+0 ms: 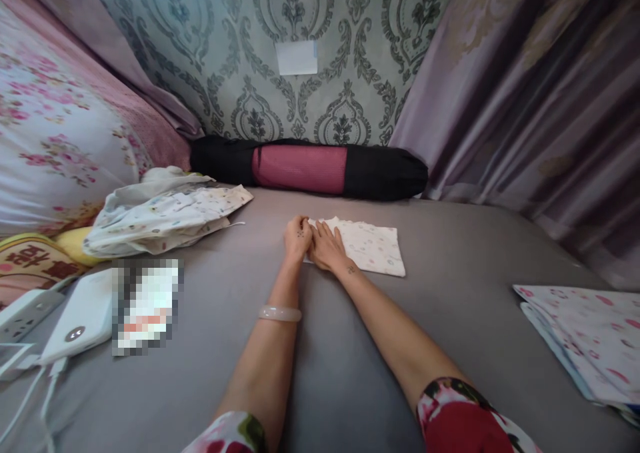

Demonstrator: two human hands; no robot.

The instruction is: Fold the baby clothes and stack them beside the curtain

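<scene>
A small folded white cloth with a faint print lies flat on the grey bed sheet. My left hand rests at the cloth's left edge, its fingers curled down onto the corner. My right hand lies beside it, touching it, fingers stretched flat over the cloth's left part. A pale bangle sits on my left wrist.
A loose pile of printed white garments lies to the left. A black and pink rolled mat bag runs along the wall. Folded printed cloths sit at the right. A white power bank, cables and a socket strip lie at the near left.
</scene>
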